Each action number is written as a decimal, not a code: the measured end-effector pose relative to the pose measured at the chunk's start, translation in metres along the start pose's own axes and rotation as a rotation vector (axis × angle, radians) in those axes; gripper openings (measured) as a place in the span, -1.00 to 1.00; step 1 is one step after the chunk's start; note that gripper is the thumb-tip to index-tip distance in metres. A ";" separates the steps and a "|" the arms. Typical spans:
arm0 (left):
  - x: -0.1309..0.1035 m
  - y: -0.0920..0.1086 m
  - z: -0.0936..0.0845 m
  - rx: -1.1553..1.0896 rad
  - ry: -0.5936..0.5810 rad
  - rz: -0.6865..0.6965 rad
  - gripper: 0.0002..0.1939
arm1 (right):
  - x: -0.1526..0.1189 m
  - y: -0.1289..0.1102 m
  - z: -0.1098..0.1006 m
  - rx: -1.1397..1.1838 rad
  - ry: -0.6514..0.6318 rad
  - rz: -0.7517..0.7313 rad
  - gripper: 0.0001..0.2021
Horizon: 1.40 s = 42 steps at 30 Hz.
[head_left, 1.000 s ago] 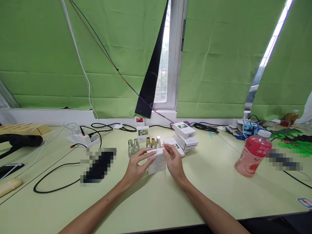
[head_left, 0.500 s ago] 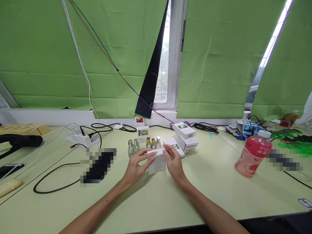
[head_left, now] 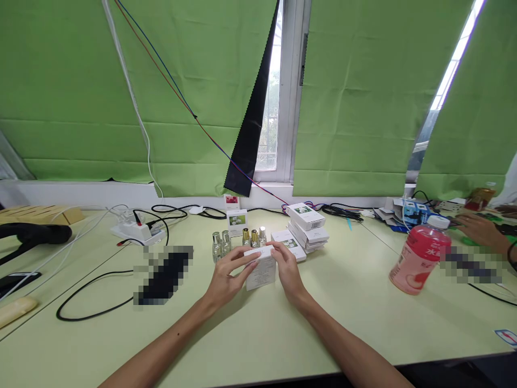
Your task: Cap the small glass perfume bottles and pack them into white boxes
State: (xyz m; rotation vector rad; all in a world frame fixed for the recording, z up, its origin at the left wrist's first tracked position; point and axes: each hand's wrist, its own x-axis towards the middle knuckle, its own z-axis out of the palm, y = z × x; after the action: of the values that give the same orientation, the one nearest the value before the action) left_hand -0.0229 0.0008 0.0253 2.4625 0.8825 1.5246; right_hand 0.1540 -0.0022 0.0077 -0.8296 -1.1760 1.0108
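Note:
Between my two hands a small white carton (head_left: 262,272) stands upright on the table, its printed side facing me. My left hand (head_left: 226,275) grips its left side, the thumb on the near face by the top edge. My right hand (head_left: 288,269) holds the right side, its fingertips at the top right corner. Just behind are small glass bottles: two with silvery caps (head_left: 221,245) at the left, two with gold caps (head_left: 250,237) and one with a pale cap (head_left: 262,235). A flat white box (head_left: 291,243) lies behind my right hand.
White boxes (head_left: 307,226) are stacked behind on the right; a small picture box (head_left: 237,222) stands at the back. A pink drink bottle (head_left: 420,256) is at right, and another person's hand (head_left: 480,227) beyond it. Cables and a power strip (head_left: 137,230) lie left.
My right fingers have settled lower against the carton's top right corner. Another person's hand has come into view at the far right. My left hand has hardly moved.

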 end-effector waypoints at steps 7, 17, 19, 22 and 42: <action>-0.003 -0.001 0.002 0.040 0.004 0.085 -0.74 | 0.000 -0.005 0.001 -0.015 -0.008 -0.010 -0.69; -0.004 0.006 -0.001 -0.049 -0.144 0.043 -0.66 | 0.000 0.000 0.000 -0.053 0.060 0.037 -0.61; -0.004 0.008 -0.003 -0.055 -0.174 0.024 -0.65 | 0.001 0.002 0.000 -0.065 0.057 0.033 -0.61; -0.003 0.012 -0.005 -0.055 -0.219 -0.010 -0.62 | 0.003 0.007 0.000 -0.074 0.029 0.021 -0.60; -0.013 0.006 0.004 -0.146 -0.495 -0.407 -0.35 | 0.003 0.014 -0.002 -0.113 -0.008 -0.016 -0.59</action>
State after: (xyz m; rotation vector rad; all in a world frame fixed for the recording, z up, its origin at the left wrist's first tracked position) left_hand -0.0213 -0.0106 0.0159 2.2174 1.0384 0.7702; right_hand 0.1539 0.0055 -0.0044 -0.9040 -1.2539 0.9425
